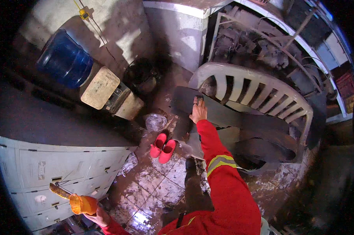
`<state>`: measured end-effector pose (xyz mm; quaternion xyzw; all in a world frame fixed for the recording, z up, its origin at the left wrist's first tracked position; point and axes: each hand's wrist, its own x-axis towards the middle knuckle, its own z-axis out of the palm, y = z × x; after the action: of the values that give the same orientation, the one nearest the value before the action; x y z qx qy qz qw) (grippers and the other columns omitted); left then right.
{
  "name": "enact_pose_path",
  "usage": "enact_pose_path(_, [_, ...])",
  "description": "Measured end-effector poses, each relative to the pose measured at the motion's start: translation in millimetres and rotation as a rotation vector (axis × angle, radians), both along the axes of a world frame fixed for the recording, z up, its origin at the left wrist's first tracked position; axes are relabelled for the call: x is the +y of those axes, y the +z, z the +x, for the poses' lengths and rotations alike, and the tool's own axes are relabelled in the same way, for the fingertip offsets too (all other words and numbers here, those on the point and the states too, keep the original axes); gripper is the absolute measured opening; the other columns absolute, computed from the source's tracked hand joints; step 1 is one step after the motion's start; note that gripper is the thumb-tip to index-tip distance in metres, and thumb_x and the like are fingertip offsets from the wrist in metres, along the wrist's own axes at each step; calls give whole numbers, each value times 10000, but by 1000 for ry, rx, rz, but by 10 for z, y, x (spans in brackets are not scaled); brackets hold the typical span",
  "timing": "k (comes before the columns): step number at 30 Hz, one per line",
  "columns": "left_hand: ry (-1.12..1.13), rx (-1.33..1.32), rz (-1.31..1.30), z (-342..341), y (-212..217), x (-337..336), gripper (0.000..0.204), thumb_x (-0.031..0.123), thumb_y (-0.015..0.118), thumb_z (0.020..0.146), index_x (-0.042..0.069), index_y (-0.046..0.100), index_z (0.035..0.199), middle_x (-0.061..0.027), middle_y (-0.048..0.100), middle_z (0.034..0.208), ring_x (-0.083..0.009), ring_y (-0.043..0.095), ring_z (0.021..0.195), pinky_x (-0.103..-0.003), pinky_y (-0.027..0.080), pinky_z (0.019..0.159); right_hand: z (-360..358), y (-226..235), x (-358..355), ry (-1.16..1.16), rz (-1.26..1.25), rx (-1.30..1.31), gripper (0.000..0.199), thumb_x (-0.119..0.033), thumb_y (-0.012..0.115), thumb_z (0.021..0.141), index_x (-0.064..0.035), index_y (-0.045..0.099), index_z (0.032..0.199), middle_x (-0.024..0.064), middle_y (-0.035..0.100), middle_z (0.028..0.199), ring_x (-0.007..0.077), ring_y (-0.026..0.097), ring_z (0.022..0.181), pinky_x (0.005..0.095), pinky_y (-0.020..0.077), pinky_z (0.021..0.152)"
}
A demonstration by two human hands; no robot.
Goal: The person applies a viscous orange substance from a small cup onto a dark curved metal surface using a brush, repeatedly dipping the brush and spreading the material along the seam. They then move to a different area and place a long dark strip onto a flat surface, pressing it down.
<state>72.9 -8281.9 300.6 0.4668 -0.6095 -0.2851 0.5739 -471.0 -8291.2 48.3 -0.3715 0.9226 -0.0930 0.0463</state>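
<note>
Stained tiled floor [167,188], lower centre; pale lockers [73,164], left. Lower left: left hand [100,217] holding orange cup [83,204]. Centre: dark strip [228,116] beneath right hand [199,112], whose grip I cannot tell.

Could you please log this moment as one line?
left hand: holding orange container | right hand: on dark strip | floor: red shoes

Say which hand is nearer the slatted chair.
Right: the right hand is by the chair's backrest, on the dark strip; the left hand is well away, holding an orange cup.
</note>
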Motion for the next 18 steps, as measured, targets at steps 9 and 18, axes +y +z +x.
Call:
enact_pose_path(9, [190,-214,141,-321,233,-106,944,443,714,679,-46,250,1339,-166,429,1252,-263,475,1071,-394,378,934,-287,-106,-163,242,-30,-170,1053,-235,790,597,32,160,1397,297,346,1343,393,435,1188,404,425,958])
enact_pose_path(18, [230,-170,109,16,174,193,896,407,721,682,-13,280,1339,-126,453,1205,-235,480,1025,-376,383,902,-106,-281,-225,-21,-128,5,652,-69,662,629,-60,466,1250,188,571,1121,338,581,961,412,506,776])
